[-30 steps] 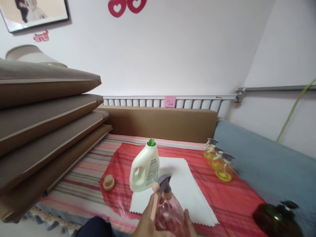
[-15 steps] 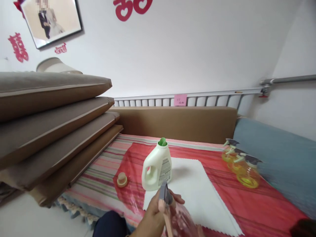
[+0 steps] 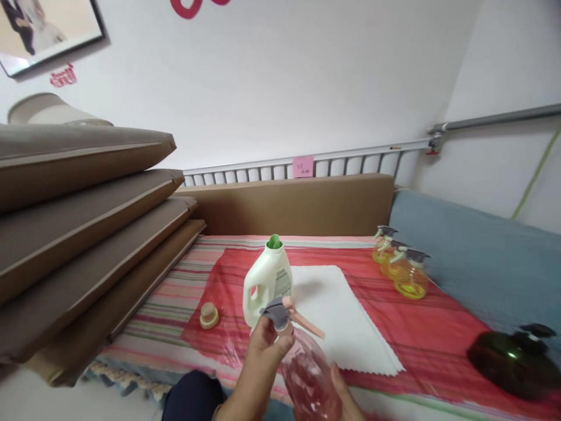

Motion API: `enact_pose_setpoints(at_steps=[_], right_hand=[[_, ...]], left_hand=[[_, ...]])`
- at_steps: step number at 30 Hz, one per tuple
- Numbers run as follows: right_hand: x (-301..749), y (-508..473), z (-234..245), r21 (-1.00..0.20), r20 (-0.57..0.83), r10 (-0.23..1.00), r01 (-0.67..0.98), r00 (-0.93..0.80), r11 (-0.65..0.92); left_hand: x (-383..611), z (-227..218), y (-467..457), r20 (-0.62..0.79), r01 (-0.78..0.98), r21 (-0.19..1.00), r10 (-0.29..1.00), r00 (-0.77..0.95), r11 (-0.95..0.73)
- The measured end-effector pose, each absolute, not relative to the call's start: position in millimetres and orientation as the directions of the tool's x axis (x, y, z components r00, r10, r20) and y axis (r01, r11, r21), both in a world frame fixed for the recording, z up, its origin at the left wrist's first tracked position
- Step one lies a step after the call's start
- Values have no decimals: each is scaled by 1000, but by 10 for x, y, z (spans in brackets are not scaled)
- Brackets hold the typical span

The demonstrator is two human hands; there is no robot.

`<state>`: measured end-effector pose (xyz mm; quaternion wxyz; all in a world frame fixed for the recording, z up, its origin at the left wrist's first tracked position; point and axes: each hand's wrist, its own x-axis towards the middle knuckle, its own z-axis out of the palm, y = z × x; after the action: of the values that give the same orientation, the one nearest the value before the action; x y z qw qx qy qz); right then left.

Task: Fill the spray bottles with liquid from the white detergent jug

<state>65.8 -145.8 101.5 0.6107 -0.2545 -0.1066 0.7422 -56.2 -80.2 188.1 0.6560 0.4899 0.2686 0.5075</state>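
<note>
A cap [image 3: 209, 315] lay on the red sheet [image 3: 232, 278]; a pale jug [image 3: 268, 273] stood upright to its right. My left grip [image 3: 270, 346] was clasped around the neck of the pink spray bottle [image 3: 307, 374], which leaned left. My right grip [image 3: 345, 394] touched its side, closure indeterminable. Three yellow spray bottles [image 3: 411, 283] stood farther right.

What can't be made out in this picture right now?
In the head view:
Pink spray bottle: base cut off by bottom edge.
Right hand: partly cut off by bottom edge.
White jug: lower right hidden behind grey spray head.
Pink note: writing too small.
Framed picture: cut off by top and left edges.
</note>
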Motion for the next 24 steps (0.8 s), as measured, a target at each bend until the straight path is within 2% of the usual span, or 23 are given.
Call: enact_pose_setpoints(at_steps=[2,4,8,10,15,17,21,24], right_hand=[[649,-1447,1008,-359,-266,950,-898,-164,-255],[657,-1438,1018,-307,-263,941,-907,-211,-289],[690,-1430,1041,-271,-231,927,-896,-295,-353],[695,-1433,1039,-262,-228,926,-897,-300,-355],[662,-1459,1025,-244,-323,898,-891,-299,-384],[639,-1465,1031,-272,-322,911,-896,-259,-351],[613,-1461,1051,-329,-279,953,-920,-119,-211],[619,-1471,1071,-294,-272,947,-923,-168,-248]], left_hand=[[-572,1871,-780,152,-389,921,899,411,22],[-575,1877,-746,127,-369,929,896,426,44],[-535,1904,-704,114,-396,918,943,312,20],[-541,1920,-711,117,-388,922,943,312,14],[-667,1940,-722,115,-300,952,832,543,64],[-674,1925,-719,131,-285,958,853,505,21],[-594,1885,-745,173,-288,954,933,314,-80],[-594,1900,-763,171,-301,952,912,372,-55]])
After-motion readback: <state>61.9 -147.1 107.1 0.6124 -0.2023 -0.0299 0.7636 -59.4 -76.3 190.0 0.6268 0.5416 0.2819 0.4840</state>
